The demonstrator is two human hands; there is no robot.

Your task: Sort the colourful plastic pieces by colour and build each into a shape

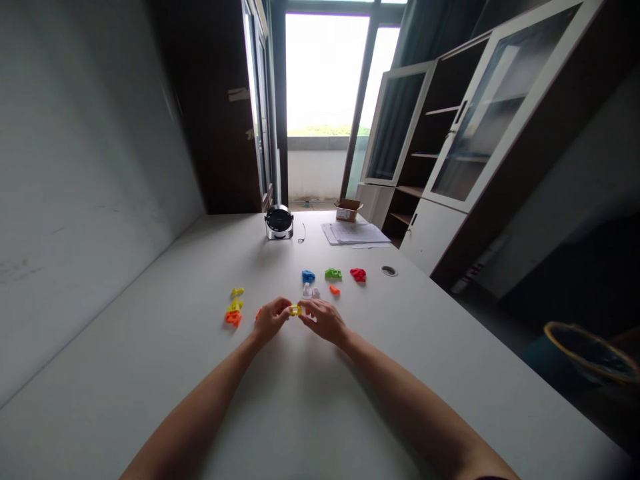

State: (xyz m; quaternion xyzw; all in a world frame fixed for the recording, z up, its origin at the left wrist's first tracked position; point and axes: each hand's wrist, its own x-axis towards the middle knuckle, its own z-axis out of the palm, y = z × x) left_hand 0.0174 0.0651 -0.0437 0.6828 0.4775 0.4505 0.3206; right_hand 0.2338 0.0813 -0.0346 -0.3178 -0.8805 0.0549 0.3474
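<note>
A small yellow plastic piece is pinched between my left hand and my right hand, just above the white table. The fingers of both hands are closed on its two sides. White pieces lie right behind my hands, and an orange piece lies behind my right hand. Another orange piece shows partly beside my left hand, which hides the rest of it. Farther left are yellow pieces and an orange cluster.
Blue, green and red piles of pieces form a row behind my hands. Farther back stand a round black and silver device, papers and an open cardboard box. A cable hole sits near the right edge.
</note>
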